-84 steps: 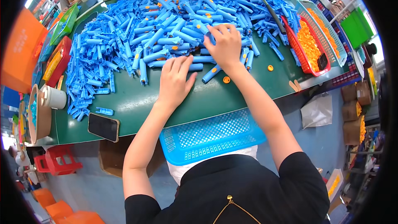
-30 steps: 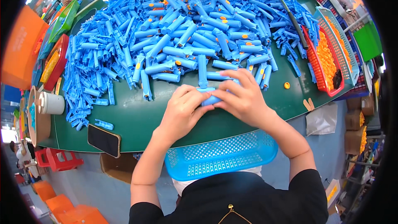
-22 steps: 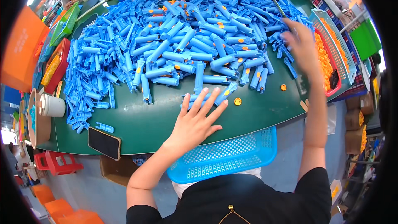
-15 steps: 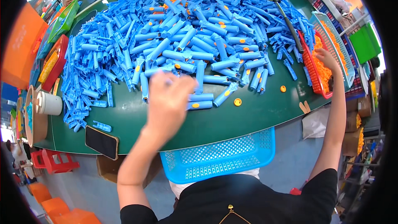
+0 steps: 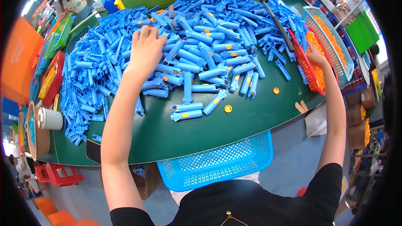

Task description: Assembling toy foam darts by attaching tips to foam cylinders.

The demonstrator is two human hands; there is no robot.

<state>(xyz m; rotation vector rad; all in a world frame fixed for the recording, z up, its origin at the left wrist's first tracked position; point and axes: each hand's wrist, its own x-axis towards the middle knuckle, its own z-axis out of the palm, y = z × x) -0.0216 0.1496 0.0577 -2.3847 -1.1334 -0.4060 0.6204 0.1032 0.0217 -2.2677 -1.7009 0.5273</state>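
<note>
My left hand (image 5: 146,49) lies over the pile of blue plastic tubular parts (image 5: 197,54), its fingers spread and bent down onto them. I see nothing held in it, though its palm side is hidden. On the right, my right hand (image 5: 317,55) reaches into a red basket (image 5: 302,57) of small orange pieces (image 5: 319,73). Its fingertips are among the pieces, so their grip is hidden. Many of the blue parts carry an orange oval. Two loose round orange caps, the nearer cap (image 5: 228,109) and the farther cap (image 5: 276,91), rest on the green table (image 5: 255,113).
A hammer (image 5: 276,23) lies across the pile's right side. Beside the red basket stands a pale blue-green basket (image 5: 349,69). A blue basket (image 5: 217,163) sits below the table's front edge. At left are a phone (image 5: 93,150) and a white lidded cup (image 5: 50,118). Another person (image 5: 63,0) sits far left.
My left hand has moved forward and left, from the near edge of the pile to farther onto it. My right hand has gone deeper into the red basket. The whole view has shifted slightly.
</note>
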